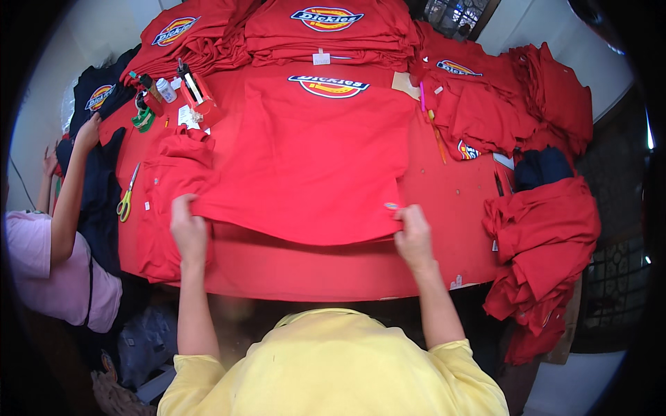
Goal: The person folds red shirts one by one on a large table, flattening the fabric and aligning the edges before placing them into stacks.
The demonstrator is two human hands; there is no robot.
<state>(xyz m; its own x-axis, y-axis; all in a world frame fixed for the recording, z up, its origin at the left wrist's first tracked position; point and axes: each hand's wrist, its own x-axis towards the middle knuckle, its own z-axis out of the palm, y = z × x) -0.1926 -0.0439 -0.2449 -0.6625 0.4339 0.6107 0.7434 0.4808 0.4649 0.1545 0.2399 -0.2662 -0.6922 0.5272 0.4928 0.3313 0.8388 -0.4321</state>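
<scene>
In the head view, the left hand [189, 232] and right hand [413, 234] reach up from the lower edge, well apart at nearly equal height. A red shirt [312, 159] lies mid-frame on the red surface [305, 277]. A lettered oval logo [329, 87] crosses its top; a small label [392, 206] sits beside the right hand. Each hand is closed, pinching a near corner of the shirt.

There is one table [451, 222], and on it I count one spread red garment [312, 159], one pair of scissors [127, 195] with yellow handles, one white bottle [166, 91] and one slim pink stick [422, 96]. The stacked red garments [326, 40] overlap, so their number cannot be told.
</scene>
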